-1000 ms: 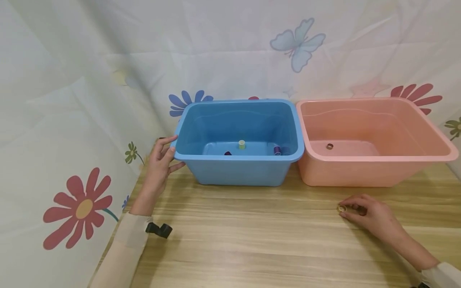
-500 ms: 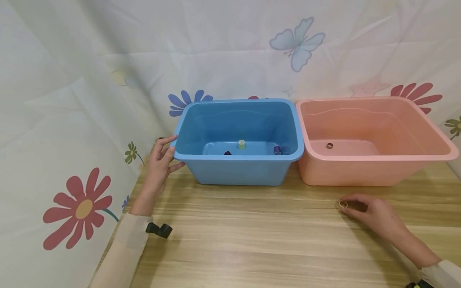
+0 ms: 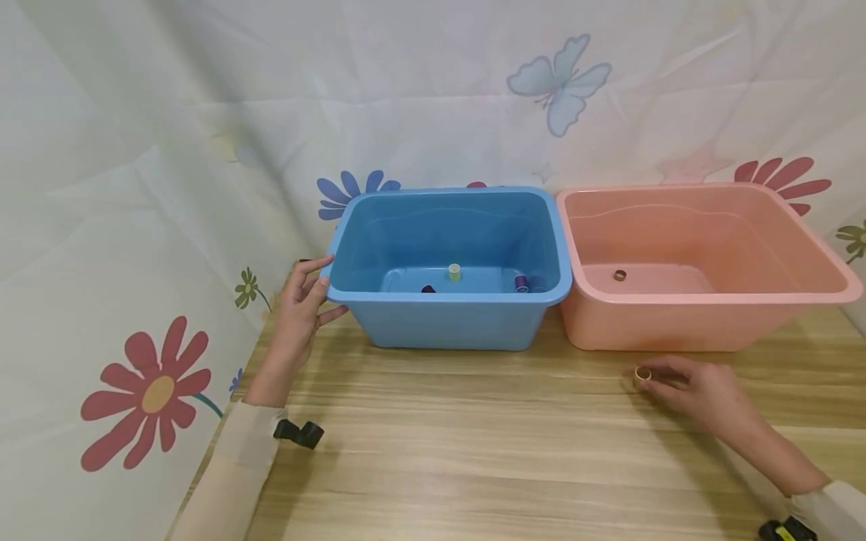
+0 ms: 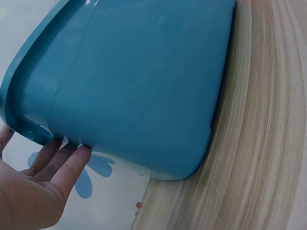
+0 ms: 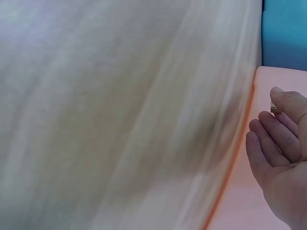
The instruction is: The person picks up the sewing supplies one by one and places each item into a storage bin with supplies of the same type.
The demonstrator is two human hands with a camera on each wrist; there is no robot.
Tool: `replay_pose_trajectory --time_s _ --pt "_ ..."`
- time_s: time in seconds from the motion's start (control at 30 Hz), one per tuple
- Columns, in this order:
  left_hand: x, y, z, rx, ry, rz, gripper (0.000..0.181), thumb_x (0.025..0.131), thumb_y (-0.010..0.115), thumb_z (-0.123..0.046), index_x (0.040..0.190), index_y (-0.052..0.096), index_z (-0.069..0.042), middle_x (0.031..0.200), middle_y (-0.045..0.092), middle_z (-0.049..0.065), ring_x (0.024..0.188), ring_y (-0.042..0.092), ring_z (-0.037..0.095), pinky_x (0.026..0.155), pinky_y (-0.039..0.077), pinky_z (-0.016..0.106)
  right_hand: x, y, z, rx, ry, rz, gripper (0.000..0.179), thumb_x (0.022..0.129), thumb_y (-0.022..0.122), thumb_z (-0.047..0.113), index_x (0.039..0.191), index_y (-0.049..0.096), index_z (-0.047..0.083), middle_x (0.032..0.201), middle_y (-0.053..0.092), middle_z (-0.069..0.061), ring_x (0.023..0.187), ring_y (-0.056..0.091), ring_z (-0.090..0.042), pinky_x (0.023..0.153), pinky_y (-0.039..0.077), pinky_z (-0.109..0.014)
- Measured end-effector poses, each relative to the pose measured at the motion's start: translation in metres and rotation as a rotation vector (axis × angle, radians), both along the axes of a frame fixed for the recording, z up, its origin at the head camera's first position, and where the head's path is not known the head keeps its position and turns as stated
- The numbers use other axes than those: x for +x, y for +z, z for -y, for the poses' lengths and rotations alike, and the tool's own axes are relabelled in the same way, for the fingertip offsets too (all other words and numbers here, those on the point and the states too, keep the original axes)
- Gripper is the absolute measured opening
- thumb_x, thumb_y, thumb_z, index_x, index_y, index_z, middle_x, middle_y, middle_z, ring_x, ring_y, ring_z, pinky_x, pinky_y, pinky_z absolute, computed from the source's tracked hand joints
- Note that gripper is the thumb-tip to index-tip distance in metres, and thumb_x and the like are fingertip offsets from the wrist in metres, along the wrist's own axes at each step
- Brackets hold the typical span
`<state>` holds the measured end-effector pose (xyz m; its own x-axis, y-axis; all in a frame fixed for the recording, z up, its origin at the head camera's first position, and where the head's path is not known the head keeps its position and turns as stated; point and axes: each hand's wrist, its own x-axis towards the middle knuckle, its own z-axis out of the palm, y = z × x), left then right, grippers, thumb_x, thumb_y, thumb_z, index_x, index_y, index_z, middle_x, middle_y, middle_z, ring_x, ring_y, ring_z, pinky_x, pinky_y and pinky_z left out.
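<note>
My right hand (image 3: 717, 394) pinches a gold ring (image 3: 643, 374) between thumb and index finger, above the table in front of the pink tub (image 3: 649, 327). In the right wrist view the ring (image 5: 275, 107) shows patterned metal under the thumb, while the other fingers curve loosely. My left hand (image 3: 298, 308) holds the left rim of the blue tub (image 3: 440, 323). From the left wrist, several fingertips (image 4: 81, 155) meet the wall just under the rim (image 4: 19, 72). Another ring (image 3: 619, 276) lies in the pink tub.
Inside the blue tub are a pale green spool (image 3: 455, 272), a purple thread spool (image 3: 521, 282) and a dark red piece (image 3: 428, 288), partly hidden by the front rim. Both tubs stand side by side on the wooden table (image 3: 473, 436), against a printed curtain (image 3: 419, 90).
My right hand has lifted slightly toward the pink tub with the ring, which has turned to show its round opening more. The left hand stays at the blue rim.
</note>
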<state>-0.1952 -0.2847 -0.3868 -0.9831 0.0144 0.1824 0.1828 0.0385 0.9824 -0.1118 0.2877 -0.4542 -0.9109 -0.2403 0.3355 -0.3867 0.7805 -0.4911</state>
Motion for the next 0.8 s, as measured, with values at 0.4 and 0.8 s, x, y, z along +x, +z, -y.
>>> replay_pose_trajectory --time_s 0.4,0.8 --pt "0.001 0.001 -0.001 0.008 -0.003 -0.003 0.044 0.106 0.057 -0.032 0.147 0.05 -0.017 0.146 0.045 0.015 0.116 0.061 0.024 0.085 0.061 0.04 -0.002 0.015 -0.001 0.015 0.007 -0.056 0.028 0.075 0.09 0.012 0.101 0.08 0.015 0.092 0.078 0.0 0.08 0.071 -0.004 0.065 0.049 -0.008" --pt "0.001 0.001 -0.001 0.008 -0.003 -0.002 0.045 0.105 0.057 -0.032 0.147 0.05 -0.017 0.149 0.043 0.015 0.118 0.06 0.026 0.084 0.061 0.039 -0.005 0.029 0.002 0.059 0.026 -0.162 0.029 0.068 0.093 0.009 0.094 0.081 0.016 0.087 0.078 0.001 0.075 0.071 -0.014 0.062 0.048 -0.014"
